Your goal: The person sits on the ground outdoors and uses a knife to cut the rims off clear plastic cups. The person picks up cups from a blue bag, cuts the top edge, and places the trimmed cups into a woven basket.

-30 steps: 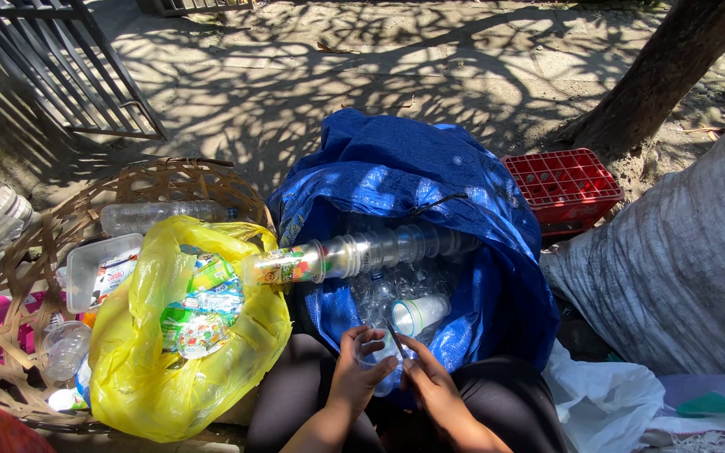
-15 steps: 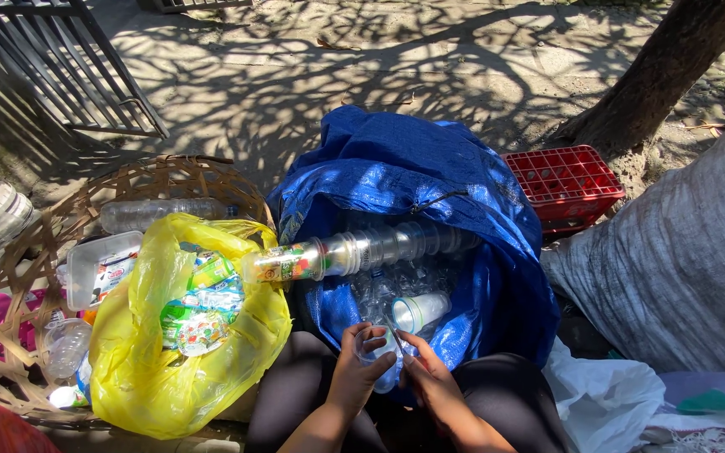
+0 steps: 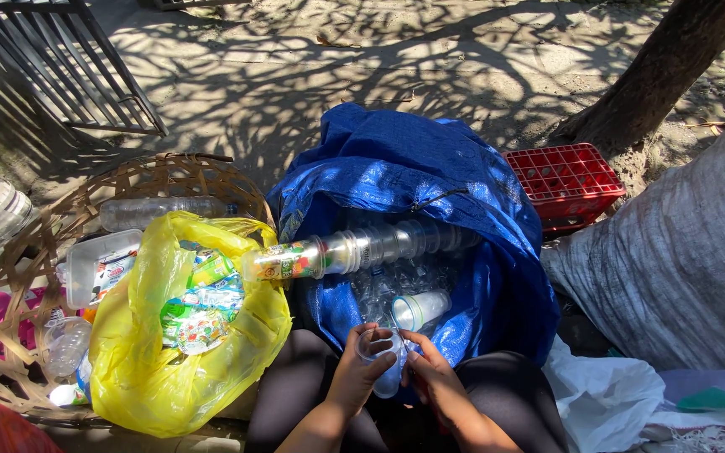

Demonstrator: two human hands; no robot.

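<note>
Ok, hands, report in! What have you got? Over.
Left hand and right hand both gripping one clear plastic cup. Blue sack open ahead. Nothing blocking.

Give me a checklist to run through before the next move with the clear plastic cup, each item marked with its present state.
1. Clear plastic cup held by both hands: ok; left hand and right hand both grip it.
2. Cup empty inside: cannot tell; glare hides it.
3. Blue plastic sack open in front of the hands: ok.
4. Long stack of nested clear cups within reach: ok, lying across the sack's mouth.
5. Yellow plastic bag open for wrappers: ok, it gapes beside the left hand.
6. Woven wicker basket steady: cannot tell.
</note>
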